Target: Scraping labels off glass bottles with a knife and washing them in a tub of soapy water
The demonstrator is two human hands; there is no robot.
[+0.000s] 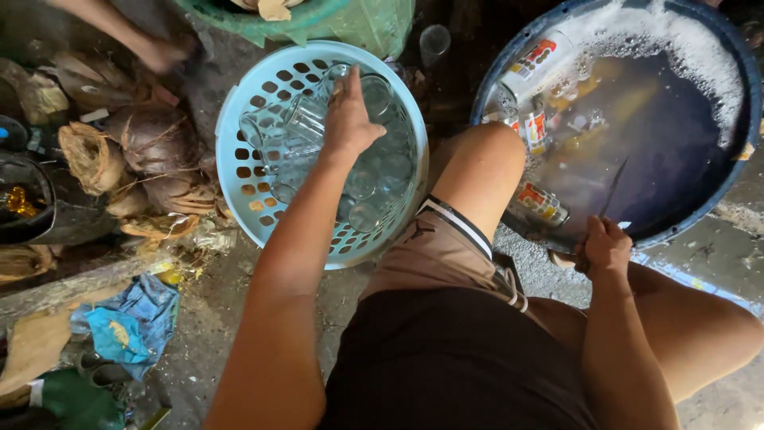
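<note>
Our left hand (pixel 350 111) reaches into the pale blue perforated basket (pixel 239 151) in the upper middle of the frame, its fingers closed around a clear drinking glass (pixel 374 91) near the basket's upper rim. More clear glasses (pixel 362 185) lie jumbled in the basket beneath and beside the hand, some on their sides and some mouth up.

Our right hand (pixel 606 245) sits at the right of centre, fingers clamped on the handle of a knife (pixel 613 187) whose thin dark blade points up and over the near rim of the large dark blue tub (pixel 744 119). The tub fills the upper right of the frame and holds dark water with white foam (pixel 676 40) along its far side. Several glasses with red and yellow printed labels (pixel 541 203) float or lie in the water along the left side of the tub.

Between basket and tub our bare knee (pixel 477 167) rises, with tan shorts below it.

To the left of the basket lie brown coconut husks (pixel 151 143) on the ground. A crumpled blue plastic bag (pixel 131 322) lies at the lower left. Another person's hand (pixel 163 54) shows at the upper left, and a green basket (pixel 318 24) sits at the top edge.
</note>
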